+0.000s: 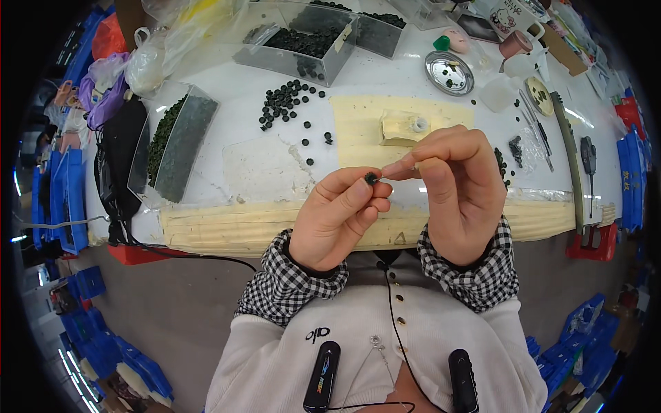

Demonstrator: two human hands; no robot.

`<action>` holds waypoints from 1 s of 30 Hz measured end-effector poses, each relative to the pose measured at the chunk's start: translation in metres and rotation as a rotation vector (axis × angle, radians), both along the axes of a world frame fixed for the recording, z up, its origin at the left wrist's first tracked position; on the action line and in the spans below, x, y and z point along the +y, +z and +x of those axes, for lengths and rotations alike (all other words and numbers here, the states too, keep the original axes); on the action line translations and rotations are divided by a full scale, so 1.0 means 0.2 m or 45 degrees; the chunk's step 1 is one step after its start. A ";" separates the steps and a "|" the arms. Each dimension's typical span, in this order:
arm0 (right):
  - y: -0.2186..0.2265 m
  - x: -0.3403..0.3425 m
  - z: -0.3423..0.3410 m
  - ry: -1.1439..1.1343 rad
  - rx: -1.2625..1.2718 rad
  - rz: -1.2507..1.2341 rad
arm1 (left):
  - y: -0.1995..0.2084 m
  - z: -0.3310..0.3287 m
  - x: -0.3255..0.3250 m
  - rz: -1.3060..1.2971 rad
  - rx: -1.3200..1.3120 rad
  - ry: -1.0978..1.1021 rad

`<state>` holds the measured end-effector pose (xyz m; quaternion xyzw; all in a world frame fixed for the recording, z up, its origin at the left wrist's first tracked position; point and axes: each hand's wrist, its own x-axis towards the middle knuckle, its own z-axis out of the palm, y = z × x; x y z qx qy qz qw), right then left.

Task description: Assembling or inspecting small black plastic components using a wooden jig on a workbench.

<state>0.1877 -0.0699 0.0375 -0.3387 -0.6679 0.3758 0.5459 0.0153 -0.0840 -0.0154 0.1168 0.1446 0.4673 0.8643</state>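
A small dark round part (pixel 372 178) is pinched between the thumb and forefinger of my left hand (pixel 329 220), the other fingers curled below. Just right of it, the thumb and forefinger of my right hand (pixel 468 186) come together in a pinch; what they hold, if anything, is too small to make out. The right fingertips lie very close to the dark part. Both hands are above the table's front edge. Behind them stands a cream block (pixel 392 129) with a white round piece (pixel 418 124) on it. Loose black round parts (pixel 279 107) lie scattered to the left.
Clear bins with black parts (pixel 303 45) stand at the back, and another bin (pixel 182 148) is at left. A round metal dish (pixel 449 72), tweezers (pixel 533 120) and a screwdriver (pixel 589 162) lie at right. Cream padding (pixel 227 230) lines the front edge.
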 end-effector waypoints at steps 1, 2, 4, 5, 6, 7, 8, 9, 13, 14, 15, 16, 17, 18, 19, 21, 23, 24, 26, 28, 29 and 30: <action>0.00 0.00 0.00 0.005 -0.002 0.001 | 0.00 0.00 0.00 0.002 -0.007 -0.001; 0.00 0.00 0.00 0.009 -0.004 0.001 | 0.00 0.00 0.00 -0.002 -0.014 -0.003; 0.00 0.00 0.00 0.011 -0.023 0.005 | 0.00 0.00 0.00 -0.009 -0.023 -0.005; 0.00 0.00 0.00 0.014 -0.031 0.008 | 0.00 0.00 0.00 -0.009 -0.024 -0.001; 0.00 0.00 0.00 0.013 -0.038 0.012 | -0.01 0.00 0.00 -0.010 -0.025 0.003; -0.01 0.00 0.00 0.011 -0.046 0.017 | -0.01 0.00 0.00 -0.010 -0.027 0.005; -0.01 0.00 0.00 0.009 -0.054 0.022 | -0.01 0.00 0.00 -0.001 -0.004 -0.002; -0.01 0.01 0.00 -0.005 -0.015 0.026 | -0.01 0.00 0.00 0.009 0.020 -0.010; -0.02 0.01 -0.02 -0.047 0.062 0.026 | 0.00 0.00 0.00 0.024 0.031 -0.010; -0.02 0.00 -0.02 -0.052 0.061 0.022 | 0.00 0.00 0.00 0.011 0.008 -0.002; -0.02 0.01 -0.02 -0.051 0.044 0.034 | 0.00 0.00 0.00 -0.003 -0.014 0.006; -0.02 0.01 -0.01 -0.050 0.027 0.045 | 0.00 0.00 0.00 -0.017 -0.036 0.015; -0.02 0.01 -0.01 -0.048 0.010 0.056 | 0.00 0.00 0.00 -0.018 -0.033 0.016; -0.02 0.01 -0.01 -0.045 0.023 0.046 | 0.00 0.00 0.00 -0.020 -0.030 0.018; -0.02 0.01 -0.01 -0.041 0.036 0.035 | 0.00 0.00 0.00 -0.021 -0.027 0.020; -0.02 0.00 -0.01 -0.067 0.144 0.009 | 0.00 0.00 0.00 -0.029 -0.026 0.011; -0.01 0.00 -0.02 -0.132 0.334 -0.023 | 0.00 0.00 0.00 -0.010 0.023 0.033; -0.01 0.02 0.00 -0.239 0.284 0.005 | 0.00 0.00 0.00 0.012 0.071 0.060; -0.03 0.07 0.07 -0.435 -0.043 0.157 | 0.01 0.01 -0.01 0.157 0.311 0.184; -0.05 0.14 0.11 -0.617 -0.291 0.310 | 0.05 0.02 -0.02 0.400 0.696 0.373; -0.05 0.16 0.12 -0.651 -0.425 0.384 | 0.06 0.02 -0.02 0.455 0.799 0.440; -0.05 0.17 0.13 -0.684 -0.559 0.458 | 0.07 0.03 -0.02 0.511 0.903 0.506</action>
